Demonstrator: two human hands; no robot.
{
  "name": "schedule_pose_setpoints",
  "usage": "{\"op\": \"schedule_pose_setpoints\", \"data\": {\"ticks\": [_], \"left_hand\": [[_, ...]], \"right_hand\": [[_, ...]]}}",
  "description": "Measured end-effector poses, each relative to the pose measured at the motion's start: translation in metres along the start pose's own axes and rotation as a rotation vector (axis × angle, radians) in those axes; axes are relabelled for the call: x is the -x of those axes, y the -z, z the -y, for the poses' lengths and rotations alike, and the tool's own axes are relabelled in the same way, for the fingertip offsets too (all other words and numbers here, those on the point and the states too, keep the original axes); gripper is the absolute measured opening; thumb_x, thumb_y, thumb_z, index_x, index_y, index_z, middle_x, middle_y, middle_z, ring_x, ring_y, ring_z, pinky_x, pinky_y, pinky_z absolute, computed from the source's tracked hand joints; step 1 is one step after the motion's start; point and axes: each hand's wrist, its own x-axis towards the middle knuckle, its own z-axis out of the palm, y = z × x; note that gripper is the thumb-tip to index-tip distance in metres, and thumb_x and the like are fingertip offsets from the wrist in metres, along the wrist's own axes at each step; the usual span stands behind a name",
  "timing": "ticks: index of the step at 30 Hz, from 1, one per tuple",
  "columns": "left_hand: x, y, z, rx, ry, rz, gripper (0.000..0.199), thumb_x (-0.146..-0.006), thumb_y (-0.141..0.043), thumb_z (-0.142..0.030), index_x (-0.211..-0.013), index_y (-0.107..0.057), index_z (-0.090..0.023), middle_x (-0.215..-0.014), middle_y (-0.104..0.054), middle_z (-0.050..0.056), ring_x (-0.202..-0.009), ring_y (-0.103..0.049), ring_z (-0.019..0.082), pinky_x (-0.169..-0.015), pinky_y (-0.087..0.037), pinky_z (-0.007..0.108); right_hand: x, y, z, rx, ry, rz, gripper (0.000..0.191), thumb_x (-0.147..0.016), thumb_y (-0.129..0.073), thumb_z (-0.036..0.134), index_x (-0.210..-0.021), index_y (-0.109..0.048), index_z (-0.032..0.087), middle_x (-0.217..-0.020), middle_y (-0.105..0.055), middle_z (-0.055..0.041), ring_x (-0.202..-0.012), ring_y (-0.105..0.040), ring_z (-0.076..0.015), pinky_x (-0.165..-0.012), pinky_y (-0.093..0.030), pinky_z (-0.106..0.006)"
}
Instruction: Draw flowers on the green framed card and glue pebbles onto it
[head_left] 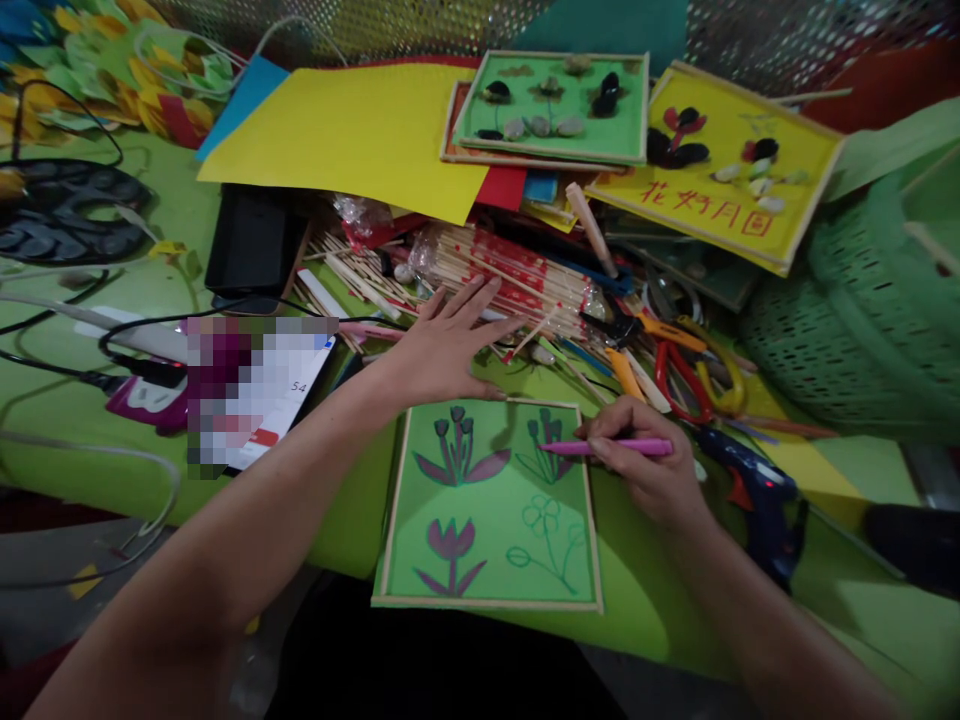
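A green card [495,510] with a pale stick frame lies flat at the table's front edge. It bears flower drawings; three are coloured in purple tones, at least in part, and the lower right one is outline only. My right hand [645,455] holds a pink-purple pen [630,447], its tip on the upper right flower. Above the card's top edge, my left hand [450,345] is spread with fingers apart, over the sticks, holding nothing.
Bundled sticks [510,275], scissors [679,380] and a glue gun [765,490] lie behind and right. A green basket [862,300] stands at right. Framed pictures [555,105] and yellow sheets [337,130] are at the back. A phone [281,400] and cables lie left.
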Motion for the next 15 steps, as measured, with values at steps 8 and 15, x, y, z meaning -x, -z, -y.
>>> {"op": "schedule_pose_setpoints", "data": {"ticks": [8, 15], "left_hand": [[-0.0006, -0.0003, -0.0001, -0.003, 0.008, 0.004, 0.098, -0.083, -0.075, -0.061, -0.164, -0.027, -0.034, -0.176, 0.0, 0.008, -0.161, -0.004, 0.037, -0.127, -0.005, 0.059], [-0.0009, -0.0002, 0.001, 0.007, -0.003, 0.008, 0.097, -0.084, -0.073, -0.063, -0.164, -0.026, -0.037, -0.176, -0.002, 0.006, -0.162, -0.004, 0.036, -0.127, -0.005, 0.06]], "right_hand": [[0.0002, -0.0011, 0.0002, 0.046, -0.012, -0.032, 0.015, -0.084, -0.078, 0.032, -0.079, -0.067, 0.024, -0.075, -0.062, 0.0002, -0.067, -0.053, -0.0161, -0.059, -0.042, -0.031], [-0.0001, -0.0009, -0.0016, 0.059, -0.008, -0.032, 0.015, -0.084, -0.078, 0.032, -0.079, -0.066, 0.024, -0.074, -0.061, 0.0005, -0.065, -0.052, -0.0158, -0.058, -0.041, -0.031]]}}
